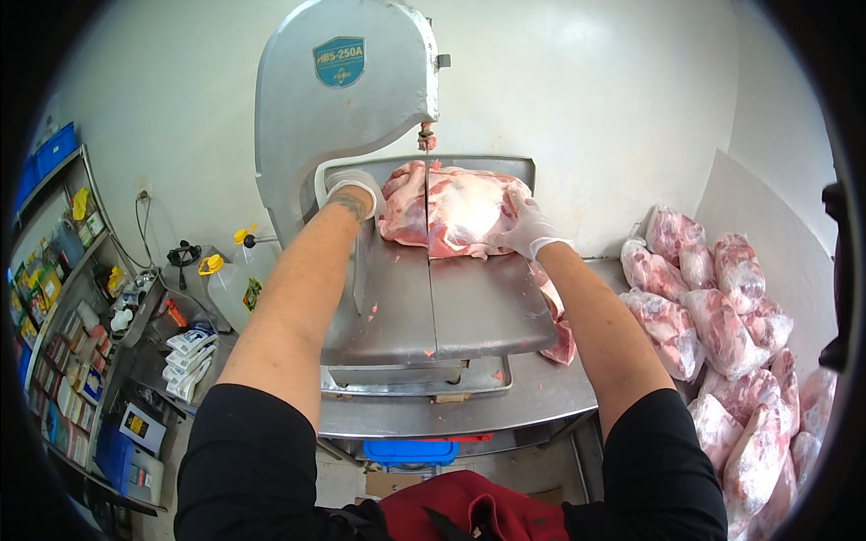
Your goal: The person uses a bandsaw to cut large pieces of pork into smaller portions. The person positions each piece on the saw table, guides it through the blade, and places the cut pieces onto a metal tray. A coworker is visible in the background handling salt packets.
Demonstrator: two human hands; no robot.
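A large slab of raw meat (473, 203) lies across the steel table (494, 304) of a meat bandsaw (291, 108). The thin upright blade (427, 196) stands in the meat, and a dark cut line divides a smaller left part from a larger right part. My right hand (531, 226), in a clear glove, grips the right end of the slab. At its left end is my gloved left hand (355, 188), by the top of an upright metal guide plate (363, 270); its fingers are hidden. Meat scraps cling to the blade guide (426, 138).
Several plastic-wrapped meat pieces (720, 324) are piled at right. Cut meat (560, 341) lies beside the saw table's right edge. On the left are capped plastic jugs (226, 291), white packets (189, 362) and a loaded shelf rack (67, 324). A blue container (411, 452) sits below the bench.
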